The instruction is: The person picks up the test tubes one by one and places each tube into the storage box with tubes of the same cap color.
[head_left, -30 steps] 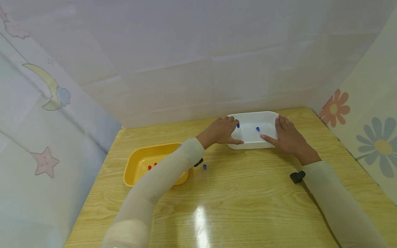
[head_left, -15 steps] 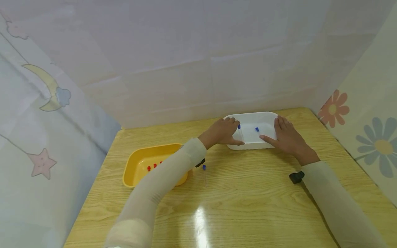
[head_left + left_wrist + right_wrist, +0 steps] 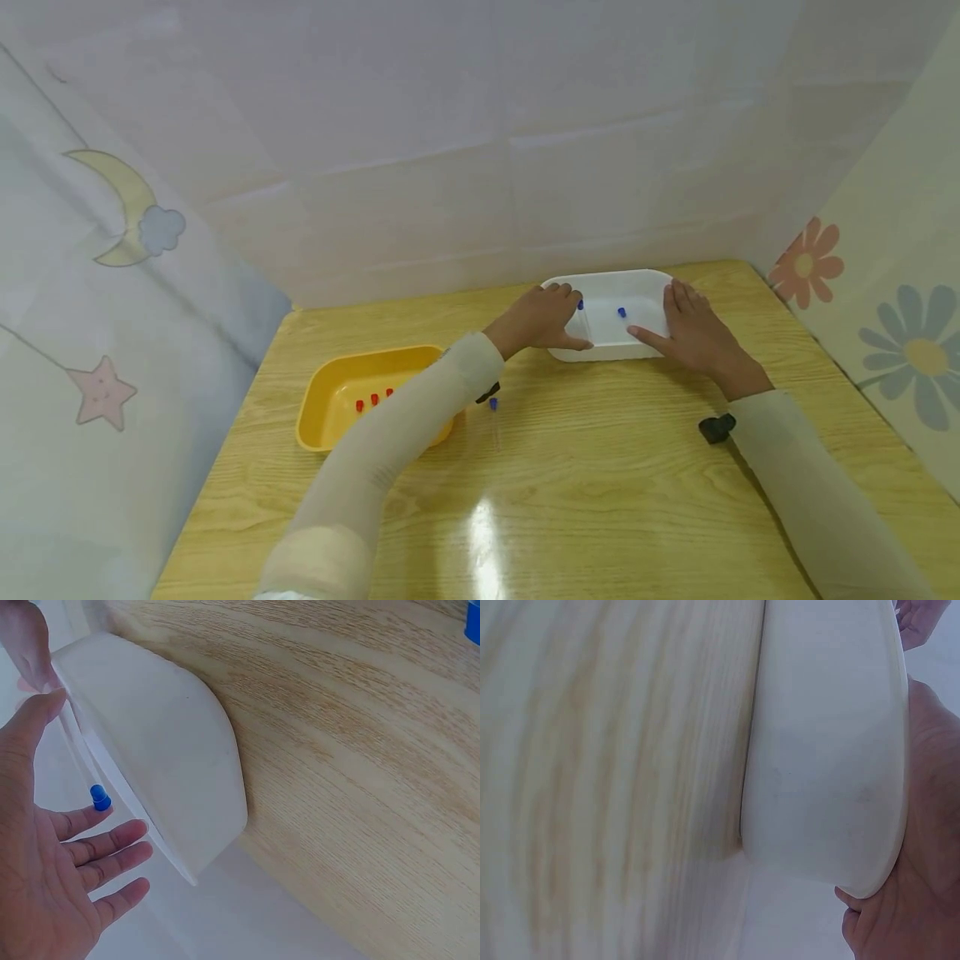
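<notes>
A white tray (image 3: pixel 611 332) stands at the back of the table. My left hand (image 3: pixel 542 317) is over its left end and holds a clear, blue-capped tube (image 3: pixel 81 754) lengthwise, the thumb at one end and the index finger at the blue cap. Its other fingers spread loosely by the rim. At the tray's right end my right hand (image 3: pixel 693 332) grips the rim, thumb reaching over the front side. A second blue cap (image 3: pixel 622 312) shows inside the tray near that thumb; the tube below it is mostly hidden. Another blue-capped tube (image 3: pixel 495 423) lies on the table.
A yellow tray (image 3: pixel 318 417) stands on the left, partly hidden behind my left sleeve. Several red caps (image 3: pixel 374 399) show in it. The wooden table (image 3: pixel 600 483) ends against a pale sheet (image 3: pixel 420 167) at the back; printed sheets hang at both sides.
My left hand and the tube in it have shifted very slightly to the right. More red caps show past the left sleeve. The right hand has stayed almost still.
</notes>
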Motion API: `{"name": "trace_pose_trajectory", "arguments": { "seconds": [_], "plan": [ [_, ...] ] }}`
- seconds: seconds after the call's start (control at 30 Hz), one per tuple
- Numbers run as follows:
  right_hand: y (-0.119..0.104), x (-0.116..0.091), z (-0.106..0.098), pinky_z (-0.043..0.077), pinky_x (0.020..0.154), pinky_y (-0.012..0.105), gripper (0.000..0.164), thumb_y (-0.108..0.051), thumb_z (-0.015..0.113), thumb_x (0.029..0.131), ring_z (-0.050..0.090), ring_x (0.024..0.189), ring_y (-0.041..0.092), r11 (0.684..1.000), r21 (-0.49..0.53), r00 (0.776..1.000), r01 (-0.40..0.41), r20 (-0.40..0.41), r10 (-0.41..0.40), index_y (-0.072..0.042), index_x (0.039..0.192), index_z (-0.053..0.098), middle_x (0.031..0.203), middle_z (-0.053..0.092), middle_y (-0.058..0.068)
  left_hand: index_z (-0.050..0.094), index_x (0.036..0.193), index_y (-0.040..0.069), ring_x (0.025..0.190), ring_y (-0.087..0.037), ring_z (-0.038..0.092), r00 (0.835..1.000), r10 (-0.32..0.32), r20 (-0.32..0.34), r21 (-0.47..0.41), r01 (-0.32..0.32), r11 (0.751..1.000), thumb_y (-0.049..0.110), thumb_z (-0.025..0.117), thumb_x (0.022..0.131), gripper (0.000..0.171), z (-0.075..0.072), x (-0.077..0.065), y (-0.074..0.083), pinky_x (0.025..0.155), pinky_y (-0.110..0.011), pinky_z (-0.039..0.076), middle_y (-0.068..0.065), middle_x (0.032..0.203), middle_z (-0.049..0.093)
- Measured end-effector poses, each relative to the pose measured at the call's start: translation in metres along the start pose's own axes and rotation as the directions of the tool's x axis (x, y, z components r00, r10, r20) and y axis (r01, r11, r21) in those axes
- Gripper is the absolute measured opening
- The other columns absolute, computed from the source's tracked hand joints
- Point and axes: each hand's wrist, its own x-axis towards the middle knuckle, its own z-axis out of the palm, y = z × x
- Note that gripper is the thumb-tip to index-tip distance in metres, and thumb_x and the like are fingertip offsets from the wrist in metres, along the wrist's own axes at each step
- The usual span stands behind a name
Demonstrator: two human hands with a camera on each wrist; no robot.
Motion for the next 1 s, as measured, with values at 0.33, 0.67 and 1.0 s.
{"name": "trace_pose_trajectory", "arguments": {
  "seconds": [0.33, 0.67, 1.0],
  "plan": [
    [-0.0033, -0.0031, -0.0015, 0.001, 0.120, 0.064, 0.112, -0.068, 0.045, 0.098, -0.003, 0.151, 0.051, 1.000, 0.017, 1.000, -0.014, 0.012, 0.014, 0.017, 0.154, -0.001, 0.162, -0.014, 0.031, 0.051, 0.143, 0.008, 0.116, -0.019, 0.056, 1.000, -0.001, -0.004, -0.030, 0.001, 1.000, 0.077, 0.049, 0.091, 0.087, 0.0008, 0.0042, 0.0025, 0.098, -0.035, 0.050, -0.004, 0.128, 0.059],
    [-0.0008, -0.0040, -0.0007, 0.003, 0.120, 0.064, 0.111, -0.068, 0.045, 0.098, -0.001, 0.151, 0.051, 1.000, 0.000, 1.000, -0.016, 0.004, 0.016, 0.018, 0.154, 0.001, 0.163, -0.009, 0.033, 0.048, 0.145, 0.007, 0.121, -0.021, 0.055, 1.000, -0.015, 0.011, -0.083, 0.016, 0.996, 0.078, 0.047, 0.091, 0.089, 0.0025, 0.0085, 0.0016, 0.101, -0.035, 0.049, -0.007, 0.137, 0.056],
    [-0.0018, -0.0053, -0.0024, 0.002, 0.120, 0.064, 0.111, -0.067, 0.045, 0.099, -0.002, 0.151, 0.051, 1.000, 0.011, 1.000, -0.013, 0.002, 0.013, 0.018, 0.154, 0.001, 0.162, -0.013, 0.031, 0.049, 0.144, 0.007, 0.121, -0.020, 0.056, 1.000, -0.023, 0.014, -0.103, 0.024, 0.994, 0.077, 0.049, 0.091, 0.088, 0.0020, 0.0104, 0.0016, 0.101, -0.034, 0.049, -0.007, 0.137, 0.056]
  ]
}}
